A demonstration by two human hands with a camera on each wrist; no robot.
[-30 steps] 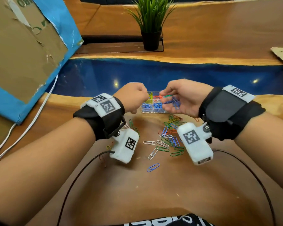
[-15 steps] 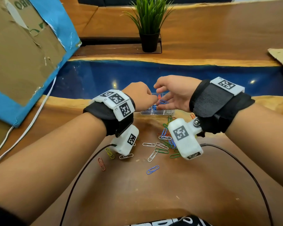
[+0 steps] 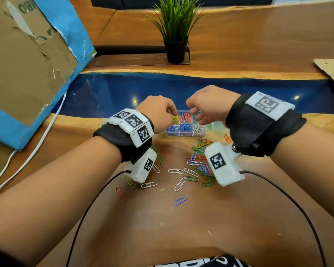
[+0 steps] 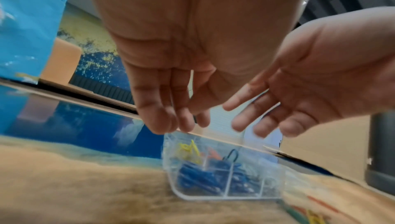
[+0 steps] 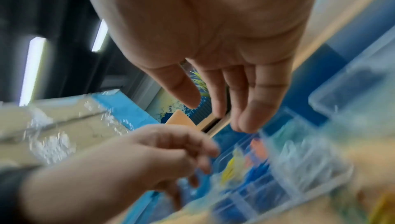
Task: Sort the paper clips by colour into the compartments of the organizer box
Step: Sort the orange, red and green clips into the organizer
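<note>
Now both my hands hang over the clear plastic organizer box [image 3: 185, 130], fingers [image 4: 171, 116] relaxed and empty — blue clips released; loose coloured paper clips [image 3: 193, 166] remain on the table [image 3: 181, 228].

The right wrist view is smeared by motion blur, so the organizer box [image 5: 299, 168] shows only as soft patches of colour. From the head view, the right hand [image 3: 210, 106] covers the box's far right compartment. Whether either hand's fingertips pinch a clip cannot be told.
</note>
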